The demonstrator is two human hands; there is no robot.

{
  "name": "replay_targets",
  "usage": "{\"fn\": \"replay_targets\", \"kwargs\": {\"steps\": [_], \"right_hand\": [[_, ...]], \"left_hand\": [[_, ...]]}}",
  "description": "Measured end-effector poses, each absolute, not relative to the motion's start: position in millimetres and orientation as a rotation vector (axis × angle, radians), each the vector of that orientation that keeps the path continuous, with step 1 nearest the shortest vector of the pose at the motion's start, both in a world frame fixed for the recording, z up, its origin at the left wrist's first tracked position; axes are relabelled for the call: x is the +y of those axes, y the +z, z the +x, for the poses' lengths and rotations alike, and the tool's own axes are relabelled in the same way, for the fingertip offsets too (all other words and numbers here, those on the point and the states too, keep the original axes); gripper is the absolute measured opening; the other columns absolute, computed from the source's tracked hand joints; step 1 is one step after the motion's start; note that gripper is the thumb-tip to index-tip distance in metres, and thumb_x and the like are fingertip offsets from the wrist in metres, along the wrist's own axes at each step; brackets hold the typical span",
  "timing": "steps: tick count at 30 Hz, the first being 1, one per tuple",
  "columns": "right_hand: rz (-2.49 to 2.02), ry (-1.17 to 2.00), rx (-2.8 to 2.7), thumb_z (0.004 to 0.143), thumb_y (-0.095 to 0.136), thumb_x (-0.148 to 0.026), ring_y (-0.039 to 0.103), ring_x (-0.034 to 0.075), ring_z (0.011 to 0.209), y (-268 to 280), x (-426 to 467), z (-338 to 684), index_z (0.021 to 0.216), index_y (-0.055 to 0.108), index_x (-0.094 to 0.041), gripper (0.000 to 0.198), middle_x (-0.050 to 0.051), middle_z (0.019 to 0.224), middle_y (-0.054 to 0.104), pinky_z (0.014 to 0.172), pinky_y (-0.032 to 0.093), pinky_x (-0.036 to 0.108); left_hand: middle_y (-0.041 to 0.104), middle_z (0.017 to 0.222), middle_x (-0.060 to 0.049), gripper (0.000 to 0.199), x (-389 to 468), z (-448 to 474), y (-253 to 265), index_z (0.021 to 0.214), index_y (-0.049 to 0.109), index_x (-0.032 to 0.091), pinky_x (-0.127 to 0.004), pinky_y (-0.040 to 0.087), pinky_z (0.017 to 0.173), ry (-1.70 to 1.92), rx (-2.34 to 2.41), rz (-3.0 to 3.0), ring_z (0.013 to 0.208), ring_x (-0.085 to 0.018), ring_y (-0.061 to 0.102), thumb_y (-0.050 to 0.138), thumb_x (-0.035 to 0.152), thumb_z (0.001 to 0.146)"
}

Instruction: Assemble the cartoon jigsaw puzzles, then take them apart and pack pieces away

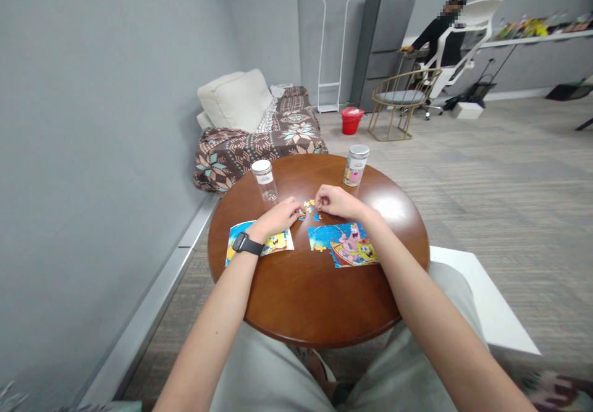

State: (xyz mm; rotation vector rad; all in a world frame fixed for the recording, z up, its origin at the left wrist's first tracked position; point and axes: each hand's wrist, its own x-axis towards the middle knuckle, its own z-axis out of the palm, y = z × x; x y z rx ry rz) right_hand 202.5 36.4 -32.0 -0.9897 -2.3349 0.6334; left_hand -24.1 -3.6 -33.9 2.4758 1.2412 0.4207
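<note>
Lying between your left hand [280, 215] and right hand [339, 201], both curled, the small blue-and-yellow jigsaw pieces [309, 209] look light, stiff: pinch their edges. I can't tell whether either hand grips one.

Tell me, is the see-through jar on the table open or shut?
Shut: the see-through jar stands upright with its white lid on top.

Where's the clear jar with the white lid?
In the head view, the clear jar stands left of centre on the round table, just beyond the left hand.
</note>
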Motion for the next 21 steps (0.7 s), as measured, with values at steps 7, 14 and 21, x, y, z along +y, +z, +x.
{"fn": "replay_targets", "kwargs": {"steps": [7, 14, 21], "right_hand": [[-1.098, 0.707, -2.366, 0.077, 0.068, -0.017, 0.057, 0.011, 0.065, -30.2, 34.0, 201.8, 0.088, 0.070, -0.015, 0.012, -0.001, 0.072, 0.066, 0.066, 0.044, 0.022], [-1.086, 0.692, -2.378, 0.087, 0.050, -0.008, 0.066, 0.014, 0.077, -29.5, 36.1, 201.6, 0.095, 0.074, -0.017, 0.027, 0.004, 0.087, 0.074, 0.079, 0.048, 0.025], [-1.034, 0.569, -2.384, 0.083, 0.055, -0.006, 0.066, 0.017, 0.091, -31.0, 37.9, 201.6, 0.089, 0.076, -0.018, 0.024, 0.007, 0.097, 0.071, 0.089, 0.049, 0.028]], "left_hand": [[0.055, 0.100, -0.005, 0.018, -2.2, -23.7, -34.3, 0.096, 0.062, 0.018, -0.031, 0.046, 0.087, 0.398, 1.239, 2.454, 0.089, -0.017, 0.056, 0.045, 0.022, 0.094], [0.053, 0.093, -0.003, 0.012, -4.1, -24.2, -33.0, 0.087, 0.057, 0.018, -0.031, 0.045, 0.081, 0.417, 1.256, 2.416, 0.085, -0.017, 0.054, 0.054, 0.029, 0.092], [0.054, 0.099, -0.004, 0.012, -3.1, -25.3, -34.7, 0.097, 0.060, 0.019, -0.032, 0.046, 0.086, 0.442, 1.205, 2.427, 0.091, -0.018, 0.055, 0.049, 0.024, 0.094]]}}
